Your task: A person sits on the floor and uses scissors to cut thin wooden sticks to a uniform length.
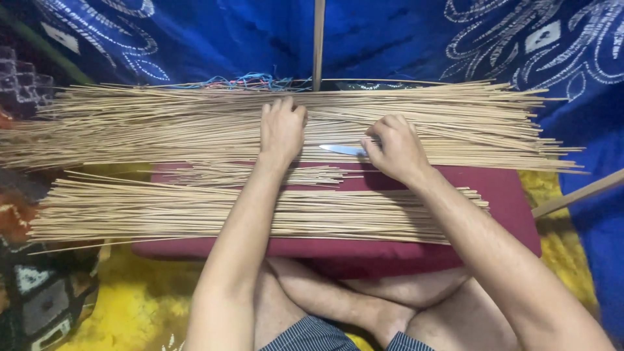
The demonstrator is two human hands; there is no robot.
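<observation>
at the bottom centre of the frame the person's crossed legs (351,305) sit closest, tucked under a dark red cushion (507,195) that serves as a low surface across the lap. on it lie thin pale sticks in three groups: a near bundle (162,214) across the lower middle, a small loose cluster (260,174) at centre, and a wide far pile (162,123) across the upper half, all lying left to right so single sticks can be drawn sideways. the left hand (281,130) rests flat on the far pile at centre, fingers curled over the sticks, seemingly pinning them. the right hand (396,149), just right of centre, is closed around the handle of a small knife (342,150) whose blade points left toward the other hand. the handle is hidden in the fist, and whether the blade touches a stick is hard to tell. some blue thread (247,82) shows behind the pile, partly covered. the stick ends run off the left edge.
</observation>
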